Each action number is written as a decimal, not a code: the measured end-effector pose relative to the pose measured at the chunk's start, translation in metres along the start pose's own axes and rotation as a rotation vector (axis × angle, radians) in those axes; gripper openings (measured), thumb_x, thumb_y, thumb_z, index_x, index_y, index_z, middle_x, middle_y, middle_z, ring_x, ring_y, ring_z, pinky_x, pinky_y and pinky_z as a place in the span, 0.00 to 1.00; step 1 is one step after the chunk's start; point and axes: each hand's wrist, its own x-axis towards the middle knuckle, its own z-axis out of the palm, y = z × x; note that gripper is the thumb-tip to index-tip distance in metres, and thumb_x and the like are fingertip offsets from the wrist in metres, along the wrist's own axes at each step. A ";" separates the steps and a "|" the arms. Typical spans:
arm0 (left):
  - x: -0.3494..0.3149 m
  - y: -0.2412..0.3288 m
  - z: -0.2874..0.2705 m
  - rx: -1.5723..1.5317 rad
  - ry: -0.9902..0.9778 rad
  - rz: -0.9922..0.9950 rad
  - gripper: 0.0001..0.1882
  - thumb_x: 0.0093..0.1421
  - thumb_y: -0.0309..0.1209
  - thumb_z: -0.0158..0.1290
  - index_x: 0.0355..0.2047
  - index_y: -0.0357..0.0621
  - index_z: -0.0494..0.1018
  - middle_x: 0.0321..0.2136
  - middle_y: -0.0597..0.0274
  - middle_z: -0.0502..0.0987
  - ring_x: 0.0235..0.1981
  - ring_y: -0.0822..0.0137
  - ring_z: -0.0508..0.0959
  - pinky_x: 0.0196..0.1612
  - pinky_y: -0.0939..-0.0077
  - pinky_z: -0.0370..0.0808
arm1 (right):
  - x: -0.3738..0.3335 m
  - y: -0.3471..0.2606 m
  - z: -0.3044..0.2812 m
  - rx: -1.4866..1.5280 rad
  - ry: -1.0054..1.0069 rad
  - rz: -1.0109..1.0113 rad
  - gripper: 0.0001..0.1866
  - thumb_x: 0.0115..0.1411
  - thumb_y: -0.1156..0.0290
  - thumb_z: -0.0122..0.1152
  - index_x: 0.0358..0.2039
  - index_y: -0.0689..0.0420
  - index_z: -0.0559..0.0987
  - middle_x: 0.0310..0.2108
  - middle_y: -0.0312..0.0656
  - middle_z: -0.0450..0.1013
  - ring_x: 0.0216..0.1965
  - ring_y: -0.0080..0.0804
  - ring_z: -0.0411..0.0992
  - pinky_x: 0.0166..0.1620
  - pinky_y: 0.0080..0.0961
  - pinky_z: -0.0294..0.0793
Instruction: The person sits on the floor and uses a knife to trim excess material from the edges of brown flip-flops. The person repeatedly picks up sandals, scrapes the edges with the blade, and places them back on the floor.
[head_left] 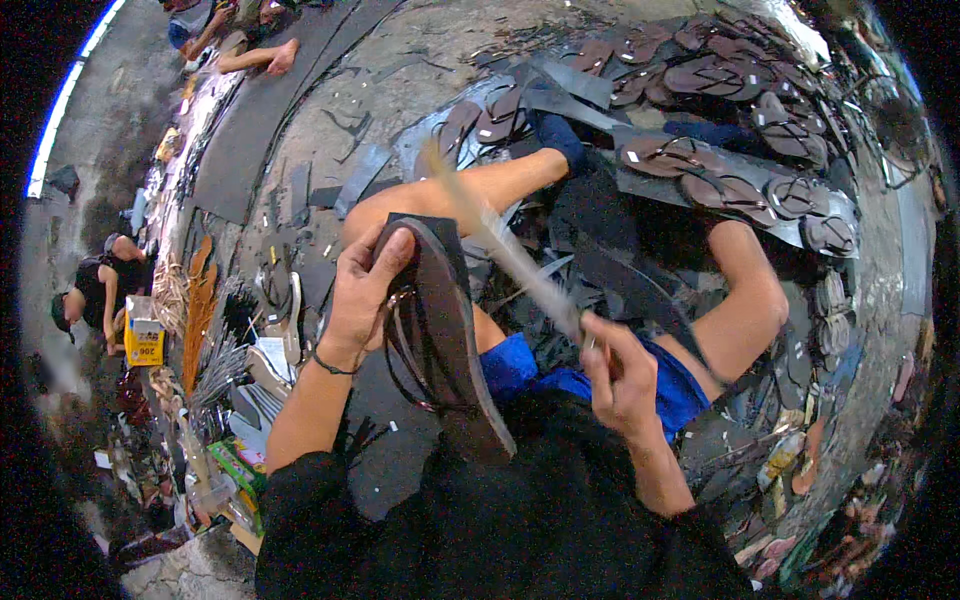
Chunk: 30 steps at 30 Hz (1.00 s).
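Note:
Raised in front of my body is a brown flip-flop [447, 330] with dark, shiny straps, tilted toe end up. My left hand [360, 290] is closed on its upper end, thumb on the sole's face. A squarish black sheet edge [440, 228] juts out behind that end. My right hand [622, 380] is closed round the lower end of a long, thin, pale tool [515, 265], blade-like and smeared by motion. The tool points up and left, its far end yellowish, and shows apart from the flip-flop. Its exact kind is not clear.
Finished-looking brown flip-flops [715, 75] lie heaped at the far right, with more in a row on a grey sheet [650, 185]. Dark scraps [540, 315] lie between my legs. On the left are a yellow box [143, 345], bundled strips [200, 310] and a person [100, 290]. Another person's arm [255, 60] shows beyond.

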 end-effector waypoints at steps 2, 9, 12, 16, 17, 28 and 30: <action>-0.004 0.004 -0.008 0.006 0.030 -0.062 0.15 0.63 0.33 0.53 0.45 0.34 0.72 0.38 0.64 0.78 0.36 0.76 0.77 0.40 0.81 0.75 | -0.031 -0.006 -0.002 0.002 -0.130 0.025 0.15 0.54 0.72 0.62 0.44 0.56 0.78 0.31 0.44 0.77 0.25 0.32 0.73 0.31 0.26 0.73; -0.028 -0.006 0.001 -0.132 0.102 -0.234 0.17 0.64 0.35 0.51 0.47 0.36 0.70 0.41 0.63 0.76 0.40 0.73 0.76 0.45 0.78 0.74 | -0.061 0.008 0.004 0.059 -0.174 0.006 0.16 0.51 0.71 0.67 0.41 0.58 0.80 0.31 0.43 0.77 0.22 0.32 0.73 0.27 0.24 0.73; -0.034 -0.016 -0.005 -0.064 0.012 -0.121 0.17 0.64 0.34 0.52 0.48 0.36 0.69 0.40 0.64 0.75 0.40 0.74 0.75 0.46 0.78 0.73 | -0.042 -0.001 0.010 -0.014 -0.114 -0.042 0.16 0.51 0.70 0.68 0.41 0.57 0.80 0.33 0.43 0.78 0.24 0.33 0.74 0.28 0.25 0.74; -0.030 -0.021 -0.007 0.048 -0.053 -0.073 0.17 0.63 0.33 0.53 0.47 0.35 0.68 0.39 0.65 0.75 0.40 0.74 0.74 0.46 0.78 0.72 | -0.005 -0.020 0.004 -0.073 -0.104 -0.083 0.16 0.50 0.69 0.68 0.41 0.57 0.80 0.32 0.44 0.78 0.26 0.34 0.76 0.29 0.27 0.76; -0.028 -0.018 -0.003 0.101 -0.064 -0.079 0.17 0.63 0.33 0.53 0.47 0.34 0.68 0.39 0.64 0.75 0.40 0.74 0.74 0.46 0.79 0.71 | 0.004 -0.025 0.000 -0.092 -0.125 -0.066 0.16 0.51 0.69 0.68 0.41 0.57 0.80 0.31 0.43 0.78 0.26 0.33 0.76 0.29 0.27 0.76; -0.032 0.000 0.015 0.164 -0.125 -0.100 0.20 0.60 0.36 0.57 0.45 0.33 0.69 0.38 0.63 0.75 0.40 0.75 0.73 0.46 0.79 0.70 | 0.058 -0.063 -0.016 -0.123 -0.246 -0.056 0.13 0.55 0.62 0.63 0.39 0.55 0.79 0.23 0.44 0.75 0.25 0.41 0.76 0.27 0.33 0.75; -0.034 0.002 0.017 0.177 -0.151 -0.113 0.21 0.59 0.36 0.58 0.46 0.33 0.69 0.39 0.63 0.75 0.40 0.75 0.73 0.46 0.79 0.70 | 0.065 -0.071 -0.011 -0.115 -0.244 -0.070 0.13 0.56 0.61 0.62 0.38 0.55 0.79 0.24 0.45 0.75 0.26 0.45 0.76 0.29 0.36 0.75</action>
